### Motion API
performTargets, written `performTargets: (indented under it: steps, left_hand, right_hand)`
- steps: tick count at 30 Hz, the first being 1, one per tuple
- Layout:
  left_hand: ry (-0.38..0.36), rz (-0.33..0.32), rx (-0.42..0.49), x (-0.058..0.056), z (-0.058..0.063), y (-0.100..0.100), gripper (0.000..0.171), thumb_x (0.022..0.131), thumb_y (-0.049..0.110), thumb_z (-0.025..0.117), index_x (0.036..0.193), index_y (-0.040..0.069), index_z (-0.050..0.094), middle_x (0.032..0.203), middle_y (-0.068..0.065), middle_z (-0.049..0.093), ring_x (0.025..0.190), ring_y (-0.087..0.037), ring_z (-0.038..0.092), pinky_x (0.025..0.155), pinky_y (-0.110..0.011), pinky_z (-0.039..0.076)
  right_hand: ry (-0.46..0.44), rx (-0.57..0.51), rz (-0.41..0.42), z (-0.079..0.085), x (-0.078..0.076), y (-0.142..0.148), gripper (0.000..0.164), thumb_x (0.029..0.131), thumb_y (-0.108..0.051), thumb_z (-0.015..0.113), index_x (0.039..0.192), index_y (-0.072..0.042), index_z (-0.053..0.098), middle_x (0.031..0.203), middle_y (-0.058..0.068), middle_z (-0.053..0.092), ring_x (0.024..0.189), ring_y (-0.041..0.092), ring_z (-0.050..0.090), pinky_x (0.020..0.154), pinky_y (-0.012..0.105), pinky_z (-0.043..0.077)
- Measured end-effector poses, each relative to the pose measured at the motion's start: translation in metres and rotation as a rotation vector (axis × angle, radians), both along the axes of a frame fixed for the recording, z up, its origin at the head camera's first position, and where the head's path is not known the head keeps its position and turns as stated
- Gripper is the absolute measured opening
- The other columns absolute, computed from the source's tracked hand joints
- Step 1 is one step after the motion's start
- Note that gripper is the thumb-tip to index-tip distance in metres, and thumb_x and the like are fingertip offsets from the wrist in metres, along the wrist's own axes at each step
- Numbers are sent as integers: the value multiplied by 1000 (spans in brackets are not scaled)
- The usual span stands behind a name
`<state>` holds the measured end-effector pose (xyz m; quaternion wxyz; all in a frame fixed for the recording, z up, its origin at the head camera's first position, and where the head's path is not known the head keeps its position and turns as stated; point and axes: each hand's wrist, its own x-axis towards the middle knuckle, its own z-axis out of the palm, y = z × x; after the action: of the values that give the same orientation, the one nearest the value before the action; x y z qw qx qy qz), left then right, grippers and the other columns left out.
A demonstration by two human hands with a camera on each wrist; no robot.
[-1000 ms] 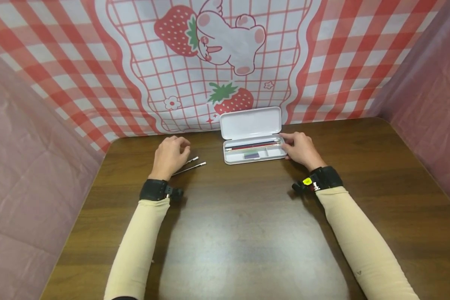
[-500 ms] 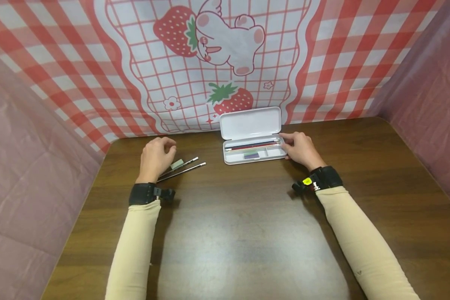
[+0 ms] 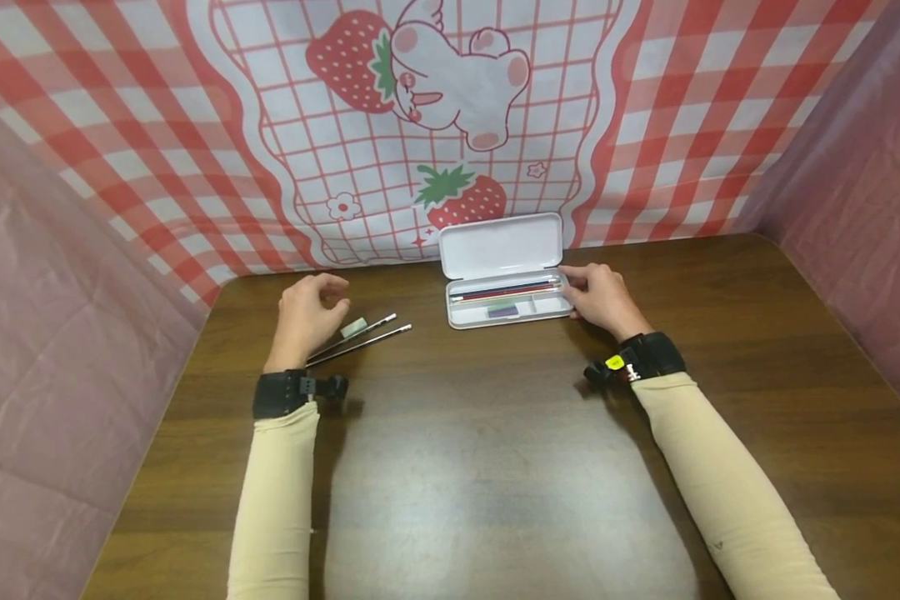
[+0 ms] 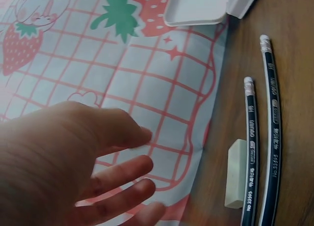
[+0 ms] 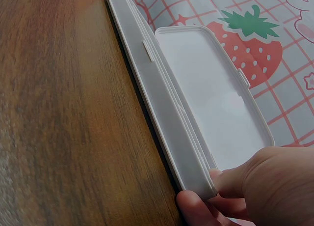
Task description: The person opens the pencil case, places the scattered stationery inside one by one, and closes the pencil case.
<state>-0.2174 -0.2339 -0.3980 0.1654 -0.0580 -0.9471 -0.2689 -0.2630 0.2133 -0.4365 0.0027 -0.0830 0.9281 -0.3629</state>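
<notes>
A white pencil case [image 3: 501, 247] stands with its lid up at the back of the table. Several pencils [image 3: 506, 292] and a green-and-purple block, perhaps an eraser [image 3: 503, 311], lie inside. My right hand [image 3: 606, 300] grips the case's right end; in the right wrist view thumb and fingers pinch its corner [image 5: 194, 179]. To the left, my left hand [image 3: 305, 319] hovers with loosely bent fingers and holds nothing. Beside it a pale green eraser [image 4: 236, 174] and two dark pencils with white tips, the shorter-looking pencil [image 4: 249, 152] and the other pencil [image 4: 271, 137], lie on the table.
A red-and-white checked cloth [image 3: 667, 125] with strawberry prints hangs right behind the case. Pink curtains [image 3: 60, 333] flank the brown wooden table [image 3: 465, 467] on both sides.
My left hand has drawn back to the left, away from the pencils, uncovering the pale green eraser and more of both pencils. My right hand and the case have stayed put.
</notes>
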Motion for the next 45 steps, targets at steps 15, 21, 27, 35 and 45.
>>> performTargets:
  steps: [15,21,27,35,45]
  left_hand:
    - [-218,-91,-47,2,-4,0,38,82,7,76,120,6,69,113,-21,72,104,-35,63,95,-56,46]
    - [-284,-119,-72,2,-11,0,39,81,5,75,120,5,69,116,-18,74,104,-35,64,94,-54,48]
    - [-292,-124,-75,1,-17,4,32,82,2,74,114,6,72,108,-18,75,99,-32,66,90,-51,50]
    - [-311,-75,-82,1,-19,5,21,83,4,70,102,8,78,90,-15,75,87,-29,66,80,-47,51]
    - [-313,-63,-81,-1,-20,6,21,82,9,71,102,7,78,91,-15,74,87,-31,64,80,-48,49]
  right_hand:
    - [-5,-2,-3,-1,-1,1,46,93,-10,65,139,-8,59,105,23,69,54,14,63,48,20,48]
    - [16,-1,7,-3,-2,-1,45,93,-10,65,138,-8,60,104,22,70,53,13,63,47,20,48]
    - [19,1,-1,-3,-2,1,45,93,-9,65,138,-7,60,105,23,70,52,12,63,46,19,47]
    - [6,8,1,-2,-1,0,46,93,-10,65,139,-8,59,105,21,70,53,13,62,47,20,48]
    - [8,7,0,-1,0,1,46,94,-10,64,139,-8,59,105,22,69,54,14,62,47,20,48]
